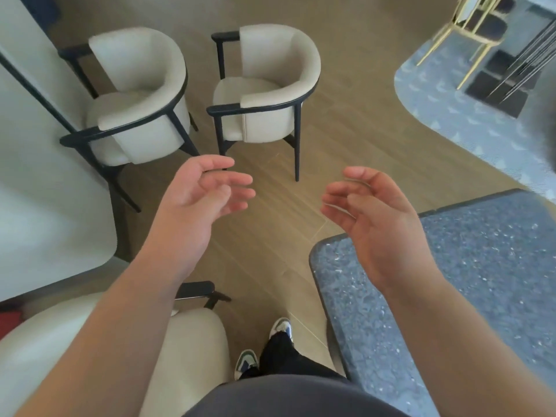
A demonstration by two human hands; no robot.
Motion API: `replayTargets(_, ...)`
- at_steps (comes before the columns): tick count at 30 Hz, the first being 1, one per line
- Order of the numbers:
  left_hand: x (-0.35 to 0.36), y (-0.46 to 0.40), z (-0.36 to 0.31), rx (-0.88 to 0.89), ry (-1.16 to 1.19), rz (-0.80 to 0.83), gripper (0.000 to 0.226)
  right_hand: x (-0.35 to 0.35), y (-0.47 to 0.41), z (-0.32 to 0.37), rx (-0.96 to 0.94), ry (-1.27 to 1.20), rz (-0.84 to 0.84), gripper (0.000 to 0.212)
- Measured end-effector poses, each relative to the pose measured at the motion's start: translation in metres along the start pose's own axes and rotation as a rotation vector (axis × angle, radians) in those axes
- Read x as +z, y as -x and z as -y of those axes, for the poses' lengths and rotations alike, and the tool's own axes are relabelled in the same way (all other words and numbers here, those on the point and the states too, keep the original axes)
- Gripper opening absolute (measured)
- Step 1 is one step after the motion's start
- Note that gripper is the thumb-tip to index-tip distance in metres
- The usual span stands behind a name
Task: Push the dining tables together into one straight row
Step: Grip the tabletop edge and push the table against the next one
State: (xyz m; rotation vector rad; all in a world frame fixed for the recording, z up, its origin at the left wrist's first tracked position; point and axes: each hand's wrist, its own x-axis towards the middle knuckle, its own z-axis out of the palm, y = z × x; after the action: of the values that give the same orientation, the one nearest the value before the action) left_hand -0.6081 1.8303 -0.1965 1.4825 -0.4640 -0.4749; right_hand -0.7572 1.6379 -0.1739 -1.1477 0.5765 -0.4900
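Both hands are held in the air, palms facing each other, fingers loosely bent, and nothing is gripped. The right hand (373,218) is seen above the near corner of the grey speckled table (481,281), which extends to its right and toward the body. The left hand (198,194) is further from the white table (39,191), found well to its left. A gap of floor lies between the tables, so the grey one is judged nearer for the first push.
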Motion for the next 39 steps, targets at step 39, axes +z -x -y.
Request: replayTargets(39, 0.334, -0.568, 0.041, -0.167, 0.041, 1.086, 0.034, -0.132, -0.368, 0.080, -0.347, -0.063, -1.116, 0.037)
